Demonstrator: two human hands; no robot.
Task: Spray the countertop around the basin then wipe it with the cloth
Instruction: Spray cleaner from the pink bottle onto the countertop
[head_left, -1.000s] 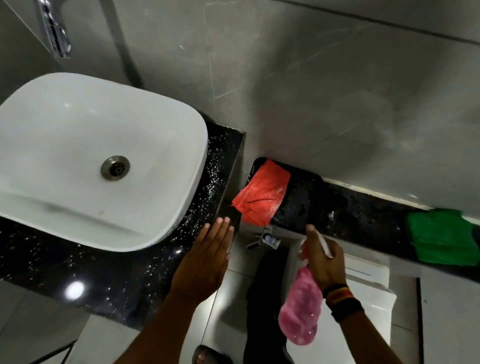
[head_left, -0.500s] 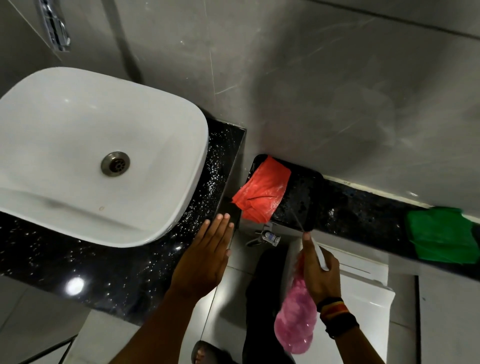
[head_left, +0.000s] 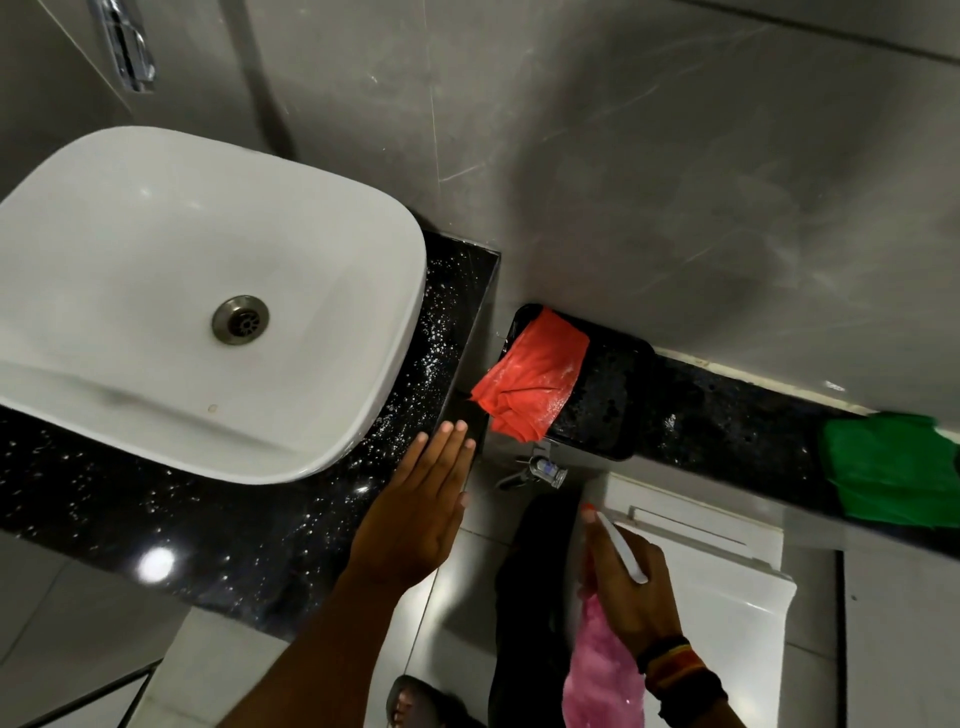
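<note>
A white basin (head_left: 171, 291) sits on a black speckled countertop (head_left: 218, 551), whose right strip is dotted with white spray droplets. My left hand (head_left: 415, 514) lies flat and open on the countertop's right front corner, fingers together. My right hand (head_left: 628, 587) grips a pink spray bottle (head_left: 602, 680) with a white trigger head, held low over the toilet. A red cloth (head_left: 530, 384) hangs over the left end of a lower black ledge (head_left: 727, 421), just beyond my left fingertips.
A green cloth (head_left: 893, 467) lies on the ledge at far right. A white toilet cistern (head_left: 727, 587) stands below the ledge. A chrome tap (head_left: 127, 47) is mounted on the grey tiled wall. A small valve (head_left: 540, 467) sits under the ledge.
My right hand with the spray bottle has dropped lower and pulled back from the ledge. My left hand has stayed flat on the countertop corner.
</note>
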